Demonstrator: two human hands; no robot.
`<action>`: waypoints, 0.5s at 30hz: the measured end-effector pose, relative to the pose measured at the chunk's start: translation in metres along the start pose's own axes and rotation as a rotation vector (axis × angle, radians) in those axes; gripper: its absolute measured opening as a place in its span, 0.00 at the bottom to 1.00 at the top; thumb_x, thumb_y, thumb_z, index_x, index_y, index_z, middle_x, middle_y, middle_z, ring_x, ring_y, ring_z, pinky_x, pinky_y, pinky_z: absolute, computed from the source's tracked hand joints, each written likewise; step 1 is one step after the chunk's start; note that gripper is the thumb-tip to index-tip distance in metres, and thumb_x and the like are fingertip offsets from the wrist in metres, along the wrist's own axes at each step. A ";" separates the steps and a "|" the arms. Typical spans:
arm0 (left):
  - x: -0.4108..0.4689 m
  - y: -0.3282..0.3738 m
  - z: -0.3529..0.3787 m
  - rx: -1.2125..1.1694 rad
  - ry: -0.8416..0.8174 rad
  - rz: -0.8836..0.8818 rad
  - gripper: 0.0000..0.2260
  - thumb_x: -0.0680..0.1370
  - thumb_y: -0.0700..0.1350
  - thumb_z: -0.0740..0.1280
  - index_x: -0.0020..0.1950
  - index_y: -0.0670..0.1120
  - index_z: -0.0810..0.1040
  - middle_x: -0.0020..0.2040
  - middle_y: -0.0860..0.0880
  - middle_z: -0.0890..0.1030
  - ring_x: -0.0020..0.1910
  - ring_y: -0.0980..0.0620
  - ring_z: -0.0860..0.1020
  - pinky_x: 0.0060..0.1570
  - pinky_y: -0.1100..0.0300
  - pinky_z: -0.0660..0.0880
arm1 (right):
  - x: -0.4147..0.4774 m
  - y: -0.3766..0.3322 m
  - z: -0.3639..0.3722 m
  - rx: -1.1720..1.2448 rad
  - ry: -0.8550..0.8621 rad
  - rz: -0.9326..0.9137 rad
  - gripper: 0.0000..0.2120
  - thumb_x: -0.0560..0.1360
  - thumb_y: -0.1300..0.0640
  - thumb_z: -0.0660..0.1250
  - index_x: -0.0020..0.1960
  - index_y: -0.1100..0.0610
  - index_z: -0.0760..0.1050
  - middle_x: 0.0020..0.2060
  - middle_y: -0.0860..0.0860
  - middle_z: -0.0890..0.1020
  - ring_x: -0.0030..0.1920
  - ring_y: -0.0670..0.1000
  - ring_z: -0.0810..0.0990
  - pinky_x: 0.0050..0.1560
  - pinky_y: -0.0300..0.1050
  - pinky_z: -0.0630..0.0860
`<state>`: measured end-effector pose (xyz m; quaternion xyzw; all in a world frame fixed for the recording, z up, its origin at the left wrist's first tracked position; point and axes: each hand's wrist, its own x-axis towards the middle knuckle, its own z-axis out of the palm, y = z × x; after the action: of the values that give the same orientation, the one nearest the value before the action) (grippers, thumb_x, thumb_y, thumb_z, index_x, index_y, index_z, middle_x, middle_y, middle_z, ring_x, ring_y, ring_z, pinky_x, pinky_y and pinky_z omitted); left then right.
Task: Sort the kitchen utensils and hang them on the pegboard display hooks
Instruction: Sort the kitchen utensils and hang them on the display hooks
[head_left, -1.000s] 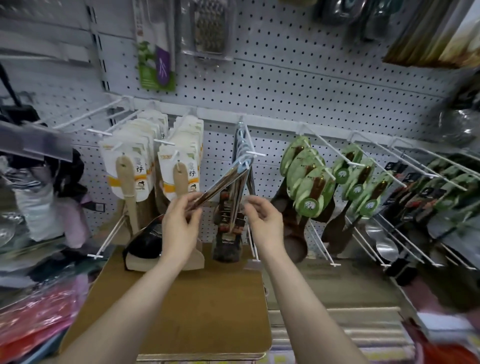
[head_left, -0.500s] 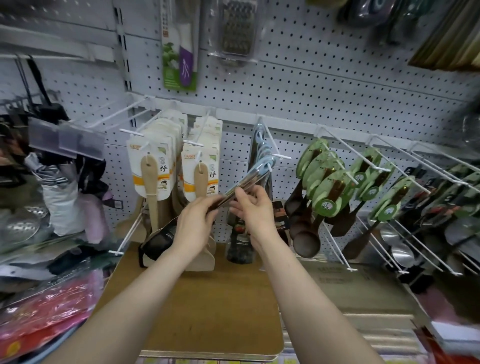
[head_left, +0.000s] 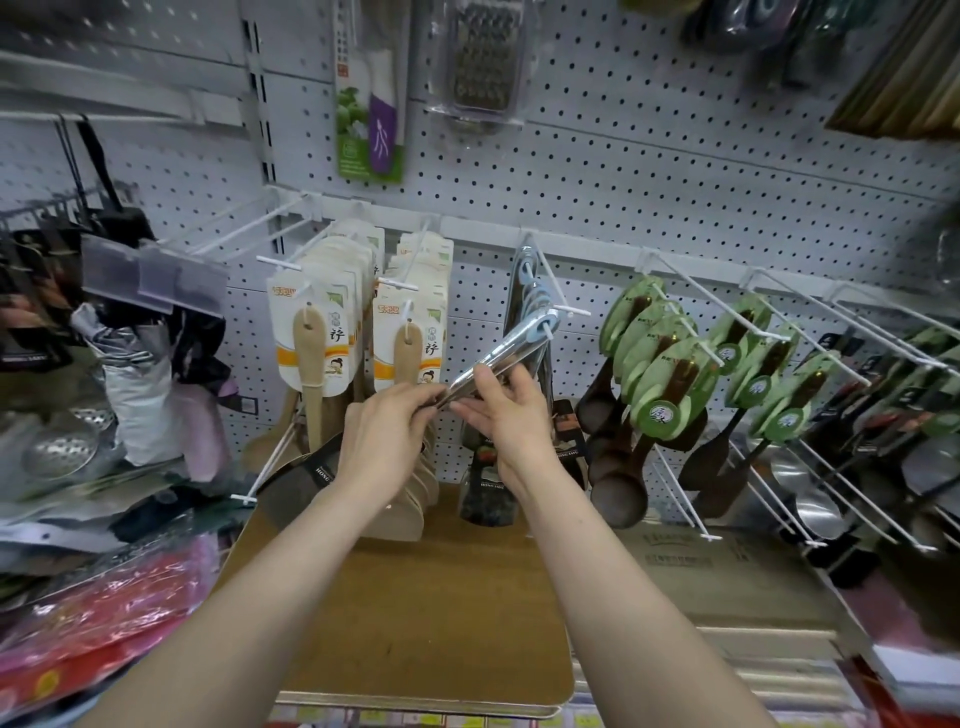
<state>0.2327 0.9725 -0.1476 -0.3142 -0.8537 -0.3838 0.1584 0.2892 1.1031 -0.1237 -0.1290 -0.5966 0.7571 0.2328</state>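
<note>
A shiny metal utensil with a light-blue hanging loop slants up to a white pegboard hook, where its loop sits near the hook's tip. Both hands hold its lower handle in front of the pegboard. My left hand grips the lower end with curled fingers. My right hand pinches the handle just above, thumb on top. More of the same metal utensils hang behind on that hook.
Wooden spatulas on white cards hang on the hooks to the left. Dark wooden spoons with green labels hang to the right, steel ladles beyond them. A brown board lies below my arms. A grater hangs above.
My right hand has moved left from beside the hook onto the utensil's handle, joining my left hand. The utensil's blue loop now sits further along at the hook's tip.
</note>
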 end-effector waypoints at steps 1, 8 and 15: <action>-0.001 0.002 -0.003 0.019 -0.001 0.006 0.13 0.78 0.45 0.66 0.61 0.56 0.79 0.53 0.53 0.83 0.53 0.50 0.80 0.52 0.46 0.77 | -0.001 0.000 0.000 -0.008 -0.003 -0.004 0.10 0.81 0.58 0.64 0.59 0.62 0.73 0.47 0.59 0.82 0.44 0.55 0.84 0.48 0.46 0.83; -0.012 0.020 -0.005 -0.064 -0.157 -0.010 0.10 0.77 0.46 0.68 0.58 0.55 0.81 0.46 0.55 0.83 0.46 0.53 0.80 0.51 0.52 0.77 | -0.010 0.006 -0.011 -0.125 0.027 -0.025 0.08 0.82 0.55 0.62 0.46 0.56 0.72 0.39 0.53 0.80 0.39 0.51 0.79 0.36 0.40 0.75; -0.021 0.034 0.028 -0.243 -0.302 -0.121 0.13 0.77 0.43 0.69 0.61 0.51 0.80 0.51 0.53 0.83 0.48 0.57 0.80 0.51 0.63 0.74 | -0.021 0.013 -0.038 -0.197 0.065 -0.047 0.04 0.80 0.55 0.66 0.50 0.55 0.78 0.37 0.52 0.81 0.39 0.51 0.78 0.39 0.43 0.76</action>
<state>0.2700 1.0027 -0.1579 -0.3331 -0.8326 -0.4413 -0.0340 0.3232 1.1224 -0.1476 -0.1619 -0.6633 0.6844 0.2559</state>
